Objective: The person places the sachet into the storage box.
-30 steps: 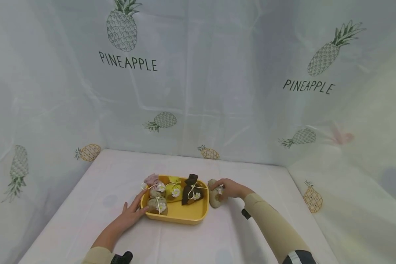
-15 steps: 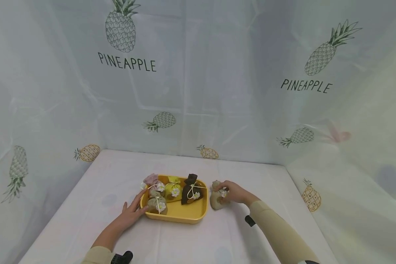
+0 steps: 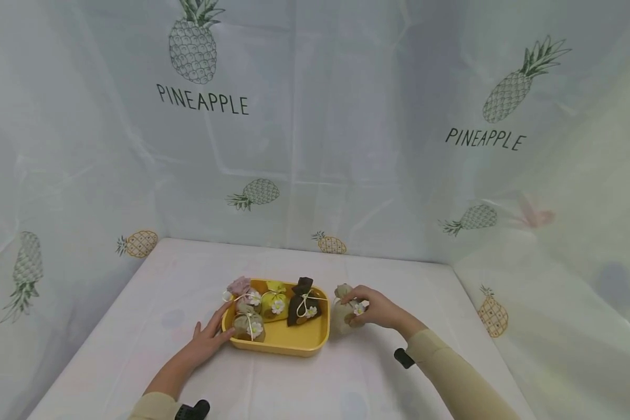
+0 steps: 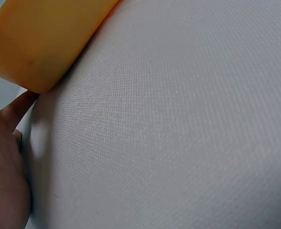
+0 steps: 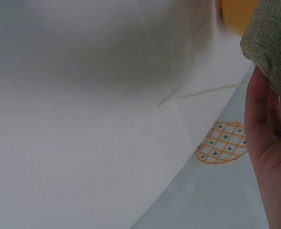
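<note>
My right hand (image 3: 380, 309) grips a grey-green cloth pouch (image 3: 340, 319) with a white flower, just right of the yellow tray (image 3: 280, 350). In the right wrist view, the pouch's coarse weave (image 5: 274, 45) shows above my fingers, and a pale cord trails from it. My left hand (image 3: 205, 347) lies against the tray's left side with its fingers extended; the left wrist view shows a finger touching the tray's lower corner. Inside the tray lie a pink pouch (image 3: 240, 286), a yellow pouch (image 3: 275, 306), a dark brown pouch (image 3: 300, 306) and another grey-green pouch (image 3: 244, 331).
A white cloth (image 3: 289, 388) covers the table. Pale curtains (image 3: 341, 116) printed with pineapples stand behind it and along both sides. The tray's front right part shows bare yellow bottom.
My right hand has moved slightly right, away from the tray, with the grey-green pouch, which looks more upright now. My left hand stays at the tray's left side.
</note>
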Tool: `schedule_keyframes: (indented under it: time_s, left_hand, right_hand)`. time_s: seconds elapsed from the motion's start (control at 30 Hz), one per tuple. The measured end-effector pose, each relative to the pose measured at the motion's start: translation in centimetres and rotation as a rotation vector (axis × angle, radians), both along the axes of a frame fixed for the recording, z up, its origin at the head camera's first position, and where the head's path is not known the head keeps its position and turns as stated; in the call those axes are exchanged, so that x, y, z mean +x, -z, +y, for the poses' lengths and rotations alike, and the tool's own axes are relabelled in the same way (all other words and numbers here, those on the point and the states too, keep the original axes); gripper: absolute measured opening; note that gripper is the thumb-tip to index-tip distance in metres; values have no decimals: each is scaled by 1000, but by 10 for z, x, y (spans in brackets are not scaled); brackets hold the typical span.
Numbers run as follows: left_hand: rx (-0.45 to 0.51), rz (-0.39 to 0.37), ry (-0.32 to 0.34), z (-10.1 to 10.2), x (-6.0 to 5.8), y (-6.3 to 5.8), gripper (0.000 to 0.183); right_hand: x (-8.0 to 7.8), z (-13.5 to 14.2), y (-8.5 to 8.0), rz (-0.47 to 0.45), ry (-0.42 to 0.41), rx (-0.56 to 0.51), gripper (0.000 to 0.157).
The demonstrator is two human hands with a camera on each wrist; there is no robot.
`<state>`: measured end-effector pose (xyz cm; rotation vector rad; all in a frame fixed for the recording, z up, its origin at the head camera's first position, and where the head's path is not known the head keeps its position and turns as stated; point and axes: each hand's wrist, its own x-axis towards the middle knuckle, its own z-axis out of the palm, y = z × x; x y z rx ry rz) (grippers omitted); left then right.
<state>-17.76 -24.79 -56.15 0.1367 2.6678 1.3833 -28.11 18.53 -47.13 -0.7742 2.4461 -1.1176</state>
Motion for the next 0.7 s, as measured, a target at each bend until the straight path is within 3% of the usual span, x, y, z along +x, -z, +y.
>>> schedule_keyframes:
  time_s: [0.43,0.7]
  left_hand:
    - [1,-16,-6,0,3,-2,74]
    - [1,-12,-5,1,2,-1,73]
  right_hand:
    - [15,-33,-25,59,-95,-52,44]
    - [21,-57,-28,2,-167,-53,44]
